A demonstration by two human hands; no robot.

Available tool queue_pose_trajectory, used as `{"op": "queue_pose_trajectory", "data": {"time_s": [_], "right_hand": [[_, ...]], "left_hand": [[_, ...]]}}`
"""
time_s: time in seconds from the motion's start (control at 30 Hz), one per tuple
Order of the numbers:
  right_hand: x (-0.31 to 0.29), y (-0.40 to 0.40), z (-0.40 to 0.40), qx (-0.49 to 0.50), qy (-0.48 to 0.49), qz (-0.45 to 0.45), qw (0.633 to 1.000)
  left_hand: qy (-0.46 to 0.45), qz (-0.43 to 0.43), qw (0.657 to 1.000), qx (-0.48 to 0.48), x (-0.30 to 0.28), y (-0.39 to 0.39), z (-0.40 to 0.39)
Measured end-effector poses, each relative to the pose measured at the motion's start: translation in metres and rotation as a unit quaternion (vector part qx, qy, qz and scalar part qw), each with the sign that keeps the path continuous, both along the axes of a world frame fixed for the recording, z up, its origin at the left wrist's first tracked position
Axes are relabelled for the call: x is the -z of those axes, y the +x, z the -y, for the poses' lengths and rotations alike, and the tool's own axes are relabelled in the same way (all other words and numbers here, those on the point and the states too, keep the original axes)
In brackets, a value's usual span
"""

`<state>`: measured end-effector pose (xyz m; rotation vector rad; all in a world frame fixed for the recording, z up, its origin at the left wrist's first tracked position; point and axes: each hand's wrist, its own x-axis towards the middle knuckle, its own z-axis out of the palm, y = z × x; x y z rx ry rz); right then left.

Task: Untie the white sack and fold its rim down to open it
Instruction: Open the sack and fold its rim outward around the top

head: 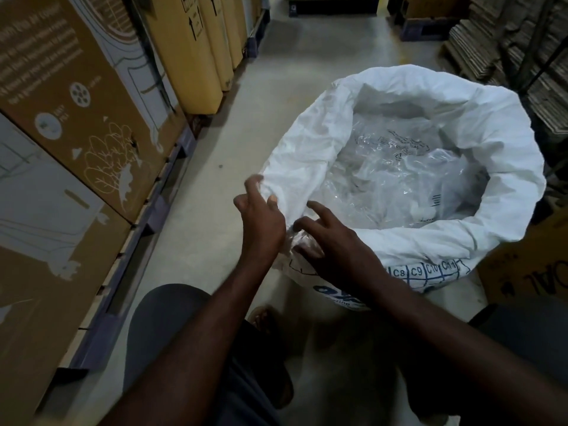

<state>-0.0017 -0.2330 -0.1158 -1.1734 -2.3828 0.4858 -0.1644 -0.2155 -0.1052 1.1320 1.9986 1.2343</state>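
Observation:
The white sack [491, 124] stands open on the floor at centre right, its rim rolled outward all the way round. Clear crumpled plastic bags [399, 173] fill its inside. Blue printed squares and letters show on its near wall. My left hand [261, 216] pinches the rolled rim at its near-left corner. My right hand [325, 238] lies just right of it on the same rim, fingers spread and pressing the folded fabric.
Large printed cardboard boxes [76, 103] on pallets line the left side. Yellow-brown cartons [196, 50] stand further along the aisle. Stacked flat cardboard [504, 41] rises at the right, and a brown box [528, 272] sits beside the sack. Bare concrete floor [233, 155] runs between.

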Motion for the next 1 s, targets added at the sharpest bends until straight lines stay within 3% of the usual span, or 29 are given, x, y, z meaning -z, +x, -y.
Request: {"op": "queue_pose_trajectory", "data": {"time_s": [0.1,0.2,0.27,0.33,0.47,0.57,0.67,0.77,0.83,0.87,0.93,0.97,1.0], "right_hand": [[0.002,-0.001,-0.001,-0.002,0.021,-0.021,1.0],[0.007,0.003,-0.007,-0.055,-0.013,-0.013,0.998],[0.001,0.008,-0.014,-0.077,-0.063,0.01,0.995],[-0.019,0.014,-0.024,-0.038,-0.079,0.03,0.996],[-0.068,0.011,-0.063,-0.009,0.069,0.01,0.998],[-0.092,-0.016,-0.109,-0.117,0.072,0.133,0.981],[-0.103,-0.05,-0.14,-0.202,0.029,0.293,0.934],[-0.113,-0.079,-0.154,-0.217,0.03,0.337,0.916],[-0.116,-0.086,-0.159,-0.204,0.067,0.317,0.924],[-0.115,-0.085,-0.162,-0.189,0.074,0.311,0.929],[-0.111,-0.082,-0.165,-0.158,0.045,0.331,0.929],[-0.108,-0.081,-0.166,-0.151,0.03,0.338,0.928],[-0.104,-0.08,-0.167,-0.149,0.021,0.34,0.928]], "left_hand": [[-0.102,-0.023,0.992,0.065,0.004,-0.001,-0.001],[-0.155,0.105,0.976,0.109,0.006,-0.001,0.004],[-0.145,0.197,0.967,0.076,0.013,-0.004,0.003],[-0.112,0.296,0.948,0.027,0.024,-0.008,0.0],[0.001,0.396,0.918,0.005,0.001,-0.007,-0.003],[0.059,0.447,0.89,0.067,-0.007,-0.01,-0.012],[0.081,0.441,0.889,0.095,-0.014,-0.017,-0.018],[0.078,0.465,0.875,0.114,-0.014,-0.024,-0.024],[0.065,0.408,0.907,0.077,-0.017,-0.024,-0.026],[0.043,0.329,0.942,0.048,-0.015,-0.022,-0.027],[-0.001,0.09,0.996,-0.01,-0.008,-0.021,-0.02],[-0.001,-0.006,0.999,-0.035,-0.008,-0.021,-0.014],[0.007,-0.041,0.998,-0.04,-0.002,-0.023,-0.012]]}}
